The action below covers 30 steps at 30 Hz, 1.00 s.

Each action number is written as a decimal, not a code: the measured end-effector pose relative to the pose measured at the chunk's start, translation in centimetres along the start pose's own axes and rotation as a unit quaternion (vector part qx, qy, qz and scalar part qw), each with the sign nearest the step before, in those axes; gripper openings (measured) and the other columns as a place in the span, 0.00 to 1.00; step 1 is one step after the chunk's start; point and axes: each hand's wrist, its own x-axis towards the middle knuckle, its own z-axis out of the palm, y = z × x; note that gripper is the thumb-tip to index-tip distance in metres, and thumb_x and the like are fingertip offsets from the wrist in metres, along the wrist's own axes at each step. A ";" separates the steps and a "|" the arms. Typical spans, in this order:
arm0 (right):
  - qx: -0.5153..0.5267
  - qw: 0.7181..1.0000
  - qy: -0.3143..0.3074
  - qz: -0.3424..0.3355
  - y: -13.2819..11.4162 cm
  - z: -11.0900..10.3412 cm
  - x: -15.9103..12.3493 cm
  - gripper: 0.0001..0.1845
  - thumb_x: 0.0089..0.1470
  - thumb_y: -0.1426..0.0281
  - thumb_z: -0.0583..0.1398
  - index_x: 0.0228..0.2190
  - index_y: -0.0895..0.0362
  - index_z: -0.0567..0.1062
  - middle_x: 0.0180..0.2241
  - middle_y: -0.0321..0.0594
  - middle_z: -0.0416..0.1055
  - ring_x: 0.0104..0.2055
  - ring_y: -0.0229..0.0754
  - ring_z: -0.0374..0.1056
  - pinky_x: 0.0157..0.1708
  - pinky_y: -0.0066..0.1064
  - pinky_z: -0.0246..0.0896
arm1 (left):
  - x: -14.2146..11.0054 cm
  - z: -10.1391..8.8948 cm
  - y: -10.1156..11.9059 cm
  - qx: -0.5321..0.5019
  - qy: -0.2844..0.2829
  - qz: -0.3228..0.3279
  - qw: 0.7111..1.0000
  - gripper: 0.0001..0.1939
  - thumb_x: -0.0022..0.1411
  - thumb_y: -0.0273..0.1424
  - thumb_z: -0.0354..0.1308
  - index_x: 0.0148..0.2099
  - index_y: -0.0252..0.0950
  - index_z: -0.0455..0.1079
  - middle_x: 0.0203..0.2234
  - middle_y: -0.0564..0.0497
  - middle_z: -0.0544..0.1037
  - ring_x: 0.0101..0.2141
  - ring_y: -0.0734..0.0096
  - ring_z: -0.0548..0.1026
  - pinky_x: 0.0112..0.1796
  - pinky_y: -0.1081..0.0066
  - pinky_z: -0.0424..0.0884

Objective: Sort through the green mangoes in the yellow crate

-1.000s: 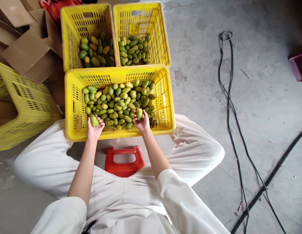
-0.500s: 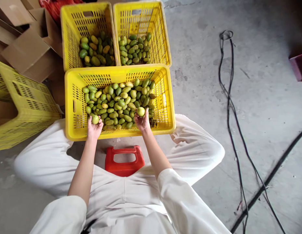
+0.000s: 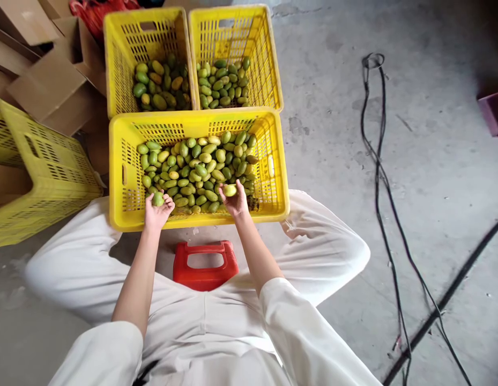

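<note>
My left hand (image 3: pixel 157 213) holds a small green mango (image 3: pixel 157 199) over the front left edge of the near yellow crate (image 3: pixel 198 219). In my right hand (image 3: pixel 237 203) lies a yellowish-green mango (image 3: pixel 230 190), held by thumb and fingers above the crate's front right part. Many loose mangoes (image 3: pixel 196 166), green to yellow, cover the bottom of this crate. The two hands are apart, palms turned up, and neither touches the pile visibly.
Behind stand two more yellow crates, a left one (image 3: pixel 112 64) and a right one (image 3: pixel 276 64), with mangoes inside. A red plastic stool (image 3: pixel 204 280) is beneath me. Cardboard boxes (image 3: pixel 51 80) and another yellow crate (image 3: pixel 59 161) are at left. Black cables (image 3: pixel 379 161) cross the floor at right.
The mango in my right hand has turned from end-on to lengthwise and dropped slightly. The left-hand mango has also turned a little. Both hands stay nearly in place.
</note>
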 end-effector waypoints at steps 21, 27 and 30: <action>-0.102 0.991 -0.078 -0.045 0.8 -1.7 1.3 0.10 0.54 0.62 0.64 0.40 0.50 0.75 0.34 0.33 0.77 0.30 0.37 0.68 0.25 0.28 0.65 | 0.0 -1.5 -1.0 0.151 -0.062 0.024 0.986 0.08 0.63 0.31 0.64 0.42 0.33 0.78 0.42 0.41 0.80 0.33 0.72 0.74 0.31 0.75 0.70; -0.061 0.997 -0.035 -0.007 0.5 -1.5 1.0 0.14 0.52 0.56 0.67 0.34 0.52 0.75 0.29 0.33 0.75 0.28 0.37 0.68 0.27 0.30 0.67 | 0.2 -0.7 -0.8 0.071 -0.003 0.026 0.997 0.21 0.65 0.48 0.59 0.32 0.34 0.73 0.23 0.50 0.72 0.23 0.77 0.67 0.24 0.76 0.66; -0.081 0.996 -0.016 0.015 0.6 -0.9 0.3 0.15 0.49 0.57 0.68 0.33 0.52 0.73 0.27 0.30 0.74 0.28 0.37 0.69 0.27 0.30 0.67 | 0.0 -0.3 -0.3 0.035 0.007 0.019 0.999 0.25 0.66 0.51 0.54 0.27 0.35 0.67 0.17 0.55 0.63 0.21 0.76 0.64 0.25 0.74 0.68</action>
